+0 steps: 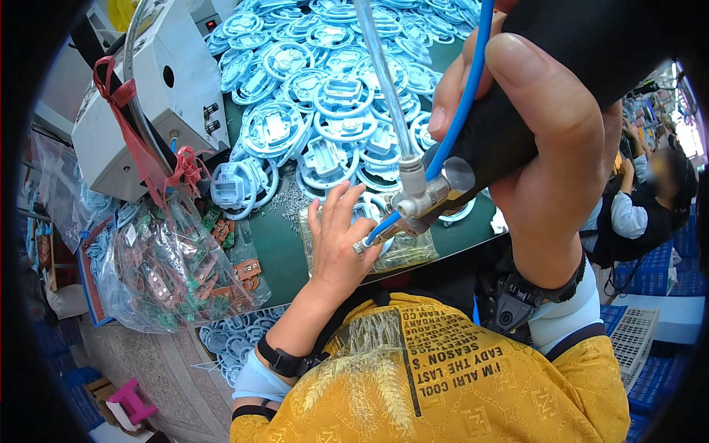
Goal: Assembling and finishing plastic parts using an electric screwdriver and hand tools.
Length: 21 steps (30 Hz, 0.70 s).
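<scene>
My right hand (pixel 565 122), raised close to the camera, is closed around the black body of a power screwdriver (pixel 491 136). A metal fitting (pixel 417 188) at its lower end joins a clear tube (pixel 384 74) and a blue hose (pixel 473 81). My left hand (pixel 336 240) lies with fingers stretched and apart on a light blue round plastic part (pixel 364 210). That part sits on a block wrapped in clear, yellowish tape (pixel 413 251) at the table's near edge. The tool hides my left thumb area and its own tip.
Many light blue ring-shaped parts (pixel 343 96) are heaped across the green table (pixel 277 251). Loose screws (pixel 288 203) lie left of the block. A clear bag of circuit boards (pixel 170 273) and a grey machine (pixel 162 96) stand left. Another person (pixel 646 207) sits at right.
</scene>
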Tool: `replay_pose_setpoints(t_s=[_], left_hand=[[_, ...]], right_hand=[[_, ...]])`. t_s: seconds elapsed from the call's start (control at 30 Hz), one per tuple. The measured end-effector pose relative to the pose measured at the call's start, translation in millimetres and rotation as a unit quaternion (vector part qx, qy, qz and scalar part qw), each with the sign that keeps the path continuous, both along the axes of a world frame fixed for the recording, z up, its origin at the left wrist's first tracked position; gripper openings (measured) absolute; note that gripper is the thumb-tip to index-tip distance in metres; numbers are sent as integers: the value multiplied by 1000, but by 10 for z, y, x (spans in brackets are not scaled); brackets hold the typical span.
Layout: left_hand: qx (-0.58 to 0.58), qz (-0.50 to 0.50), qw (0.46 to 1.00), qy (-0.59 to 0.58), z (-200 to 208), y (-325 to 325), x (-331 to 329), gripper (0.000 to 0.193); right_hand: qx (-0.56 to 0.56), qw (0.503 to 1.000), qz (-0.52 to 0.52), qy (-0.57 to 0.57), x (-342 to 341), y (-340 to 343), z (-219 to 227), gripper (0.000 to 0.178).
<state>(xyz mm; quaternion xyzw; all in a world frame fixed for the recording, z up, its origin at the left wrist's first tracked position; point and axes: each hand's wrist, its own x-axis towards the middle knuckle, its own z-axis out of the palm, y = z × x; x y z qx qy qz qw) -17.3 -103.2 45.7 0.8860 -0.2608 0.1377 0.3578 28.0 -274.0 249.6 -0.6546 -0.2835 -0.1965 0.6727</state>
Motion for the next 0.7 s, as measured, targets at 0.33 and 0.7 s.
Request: replay_pose_setpoints(t_s=[0.33,0.7], left_hand=[[74,12,995,63,56,82,-61,85],[83,7,992,99,-52,148,-143,95]], right_hand=[[70,997,9,27,-74,95,-57,25],[81,996,-13,20,-72,130,-424,29]])
